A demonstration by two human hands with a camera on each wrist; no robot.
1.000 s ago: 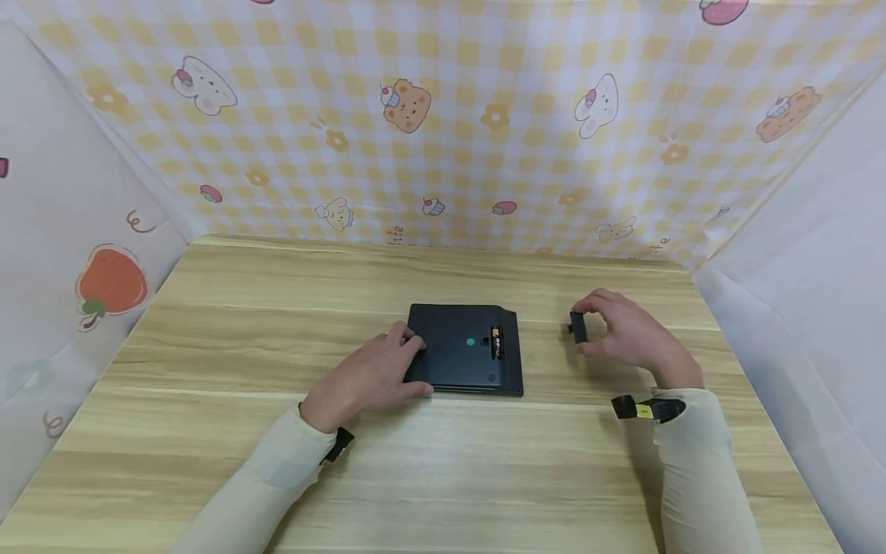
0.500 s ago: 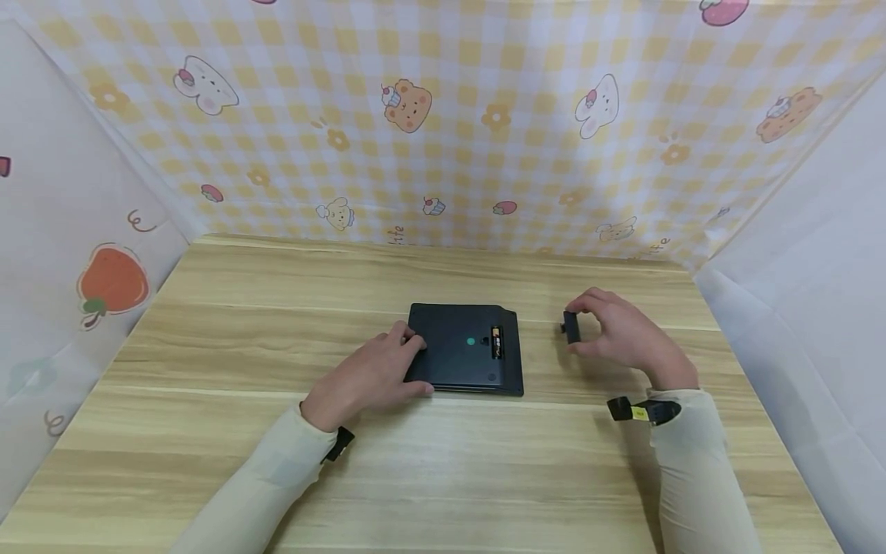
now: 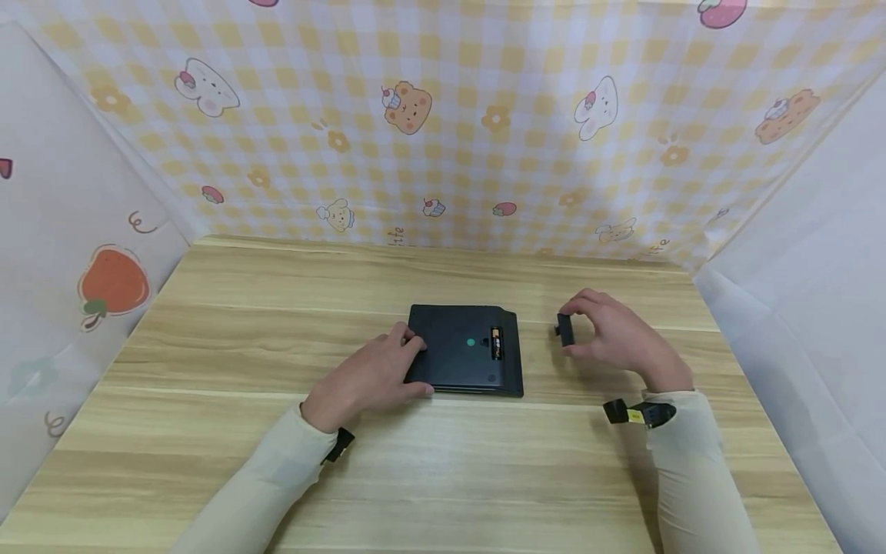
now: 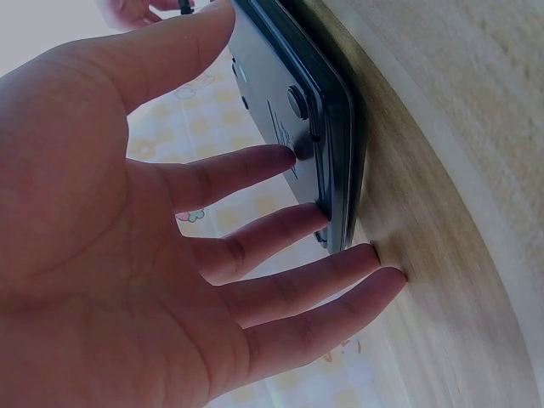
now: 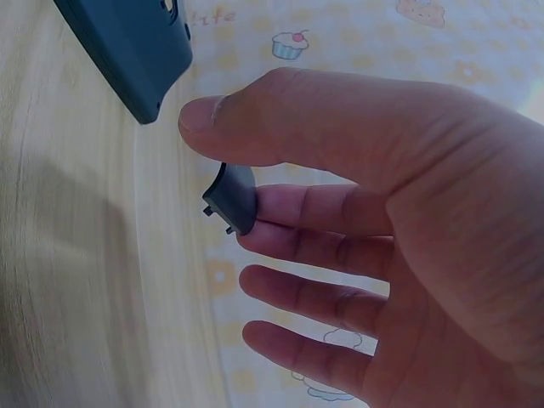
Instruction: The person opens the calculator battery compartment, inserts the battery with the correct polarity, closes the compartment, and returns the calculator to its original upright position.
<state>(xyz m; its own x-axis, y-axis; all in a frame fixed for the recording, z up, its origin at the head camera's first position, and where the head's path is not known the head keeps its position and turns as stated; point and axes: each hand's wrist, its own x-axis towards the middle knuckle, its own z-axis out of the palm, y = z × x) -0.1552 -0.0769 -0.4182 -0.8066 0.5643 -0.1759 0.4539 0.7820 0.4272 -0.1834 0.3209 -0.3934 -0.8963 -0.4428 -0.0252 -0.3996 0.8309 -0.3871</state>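
Observation:
A black calculator (image 3: 453,346) lies face down on the table. Its battery slot on the right side is uncovered, with a battery (image 3: 496,342) inside. My left hand (image 3: 367,377) rests at its left end, thumb by the near edge; in the left wrist view the fingers (image 4: 255,242) are fairly straight, some touching the calculator and others the tabletop. To the right, my right hand (image 3: 619,338) pinches a small black battery cover (image 3: 565,330) between thumb and fingers, above the table. Small tabs on the cover (image 5: 232,197) show in the right wrist view.
The wooden table (image 3: 443,477) reaches around both hands. Behind it hangs a checked cloth (image 3: 450,154) with cartoon prints; white cloth (image 3: 817,308) closes the sides. Each wrist wears a black strap, the right one (image 3: 640,413) with a yellow label.
My right hand has moved slightly left with the battery cover, closer to the calculator. The left hand and calculator have stayed put.

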